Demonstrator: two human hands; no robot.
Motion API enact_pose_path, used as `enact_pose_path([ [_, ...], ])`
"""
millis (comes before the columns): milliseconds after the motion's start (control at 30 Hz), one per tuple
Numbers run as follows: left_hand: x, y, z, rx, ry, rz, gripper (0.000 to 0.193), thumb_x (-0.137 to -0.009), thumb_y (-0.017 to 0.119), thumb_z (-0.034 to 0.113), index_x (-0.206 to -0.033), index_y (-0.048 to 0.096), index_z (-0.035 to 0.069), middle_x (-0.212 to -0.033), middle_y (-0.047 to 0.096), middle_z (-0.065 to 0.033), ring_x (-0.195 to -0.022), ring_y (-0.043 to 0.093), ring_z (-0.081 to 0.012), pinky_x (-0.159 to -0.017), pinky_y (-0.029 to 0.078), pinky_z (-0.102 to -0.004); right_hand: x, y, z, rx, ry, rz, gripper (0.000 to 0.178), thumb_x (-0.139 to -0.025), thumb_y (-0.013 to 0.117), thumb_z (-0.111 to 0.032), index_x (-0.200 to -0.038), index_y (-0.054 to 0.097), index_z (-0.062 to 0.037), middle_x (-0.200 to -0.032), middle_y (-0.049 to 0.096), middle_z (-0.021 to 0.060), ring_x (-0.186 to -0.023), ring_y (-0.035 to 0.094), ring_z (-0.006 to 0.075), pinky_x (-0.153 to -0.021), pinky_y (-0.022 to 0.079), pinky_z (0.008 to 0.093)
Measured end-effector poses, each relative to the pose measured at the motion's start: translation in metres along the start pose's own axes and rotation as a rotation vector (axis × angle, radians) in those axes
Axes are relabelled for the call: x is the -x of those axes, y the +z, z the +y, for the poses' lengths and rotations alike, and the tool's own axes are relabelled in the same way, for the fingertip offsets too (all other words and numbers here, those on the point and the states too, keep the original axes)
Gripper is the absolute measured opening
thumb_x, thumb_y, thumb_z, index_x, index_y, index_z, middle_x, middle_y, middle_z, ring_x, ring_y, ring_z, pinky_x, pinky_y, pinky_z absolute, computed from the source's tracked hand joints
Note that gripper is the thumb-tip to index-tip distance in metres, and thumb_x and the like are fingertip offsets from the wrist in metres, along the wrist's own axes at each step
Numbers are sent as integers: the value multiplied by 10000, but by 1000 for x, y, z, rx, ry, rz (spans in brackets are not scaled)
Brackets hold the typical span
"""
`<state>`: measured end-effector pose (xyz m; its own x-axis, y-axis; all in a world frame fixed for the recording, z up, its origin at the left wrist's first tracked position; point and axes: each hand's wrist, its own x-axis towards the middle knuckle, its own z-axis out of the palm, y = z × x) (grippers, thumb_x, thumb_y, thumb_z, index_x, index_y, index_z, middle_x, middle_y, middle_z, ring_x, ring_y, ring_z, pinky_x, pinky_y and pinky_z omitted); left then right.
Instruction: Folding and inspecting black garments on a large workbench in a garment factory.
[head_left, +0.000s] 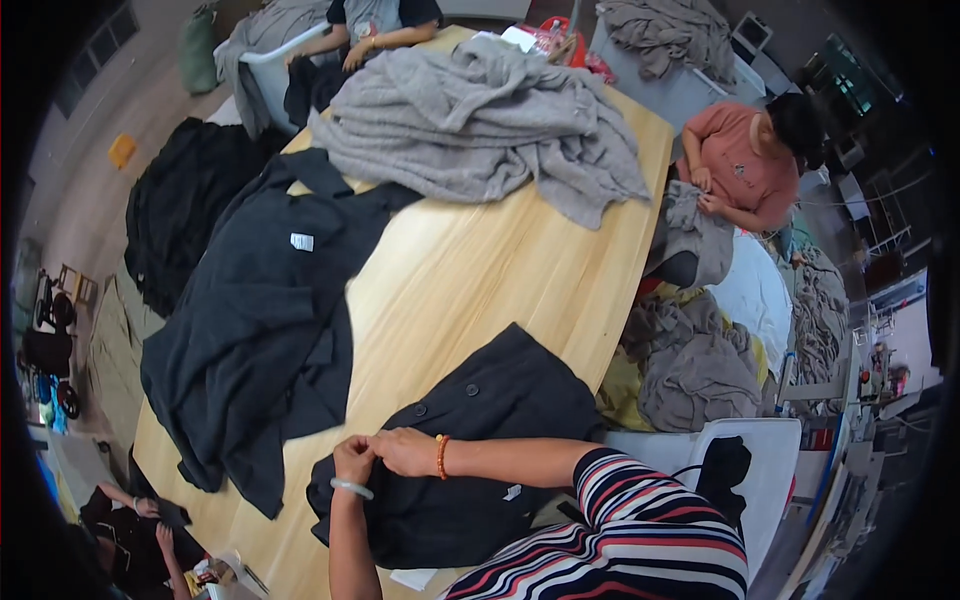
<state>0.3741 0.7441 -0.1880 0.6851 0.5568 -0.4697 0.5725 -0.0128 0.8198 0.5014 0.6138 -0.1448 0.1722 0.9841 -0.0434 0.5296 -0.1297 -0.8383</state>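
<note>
A black buttoned garment point(515, 400) lies spread on the wooden table in front of me, with two dark buttons showing and a small white label near its lower right. Over its left part my left hand point(353, 461), a pale bangle at the wrist, is closed in a pinch. Against it my right hand point(404, 452), wearing an orange bead bracelet, is closed too, fingertips meeting the left ones. Whatever is between the fingers is too small to make out.
More black garments point(265, 330) cover the table's left side, and a grey knit heap point(480, 120) its far end. One person point(745, 165) handles grey cloth at the right; others work at the far edge and lower left. A white bin point(765, 450) stands right of me.
</note>
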Motion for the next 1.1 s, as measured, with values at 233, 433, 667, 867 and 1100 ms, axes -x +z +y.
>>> enact_pose_path([
  [233, 40, -11, 40, 551, -125, -20, 62, -785, 660, -29, -847, 653, -34, -782, 659, -49, -674, 595, -107, -653, 477, -221, 13, -26, -43, 46, 85, 97, 144, -792, 517, -28, -931, 494, -1, -855, 613, 231, -798, 612, 392, -697, 491, 453],
  [433, 56, -2, 49, 494, -35, 6, 68, -769, 677, -40, -831, 650, -36, -781, 659, -60, -682, 600, -117, -681, 485, -232, 26, -17, -36, 102, 74, 47, 165, -816, 549, -105, -935, 501, -1, -890, 596, 213, -848, 598, 388, -734, 484, 456],
  [667, 94, 3, 72, 332, 138, -194, 274, -761, 707, 24, -1012, 628, -50, -895, 657, -55, -831, 615, -130, -769, 496, -252, 46, -19, -38, 133, 68, -3, 173, -798, 563, -125, -881, 584, 26, -906, 601, 227, -857, 603, 385, -765, 487, 432],
  [867, 108, 6, 48, -272, 448, 73, 160, -761, 589, -23, -903, 661, -7, -796, 639, -137, -729, 633, -213, -688, 487, -285, 44, 1, -27, 130, -74, -156, 128, -747, 577, -89, -790, 625, 22, -851, 606, 235, -827, 597, 388, -737, 489, 436],
  [1100, 104, 7, 59, -238, 381, 3, 126, -794, 580, 31, -887, 655, -7, -774, 633, -120, -722, 619, -195, -685, 475, -276, 55, -12, -27, -21, 9, -11, 185, -658, 592, -20, -819, 682, -29, -791, 625, 229, -822, 607, 400, -744, 498, 456],
])
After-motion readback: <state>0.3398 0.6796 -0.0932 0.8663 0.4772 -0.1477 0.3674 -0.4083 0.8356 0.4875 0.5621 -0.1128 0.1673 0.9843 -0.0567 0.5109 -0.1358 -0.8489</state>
